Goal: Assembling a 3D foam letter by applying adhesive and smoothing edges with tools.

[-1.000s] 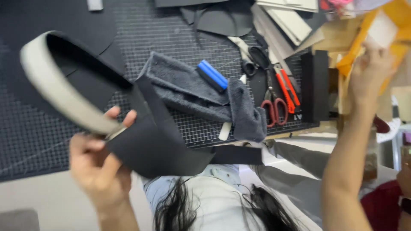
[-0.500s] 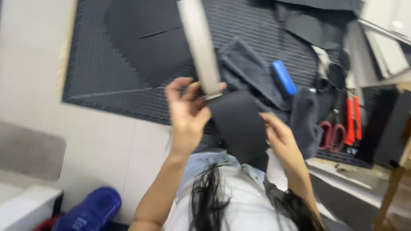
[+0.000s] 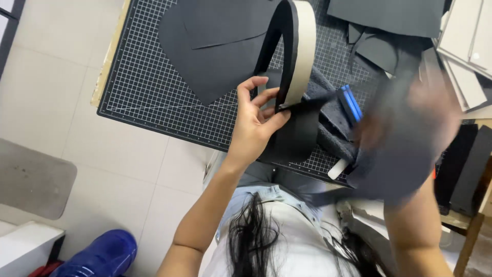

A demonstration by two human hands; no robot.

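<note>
The curved strip (image 3: 296, 51) is pinched by the left hand (image 3: 254, 120) above the cutting mat's (image 3: 148, 92) near edge, its long axis running toward the far edge. The right hand (image 3: 405, 128) is blurred behind a dark sheet (image 3: 394, 154); its grip cannot be told.

A single head-worn camera looks steeply down from above the person's own hair and chest — close over the left hand (image 3: 256, 120) and the gridded cutting mat (image 3: 148, 87) — taking in pale floor tiles (image 3: 51, 102) at left, with no second view.
</note>
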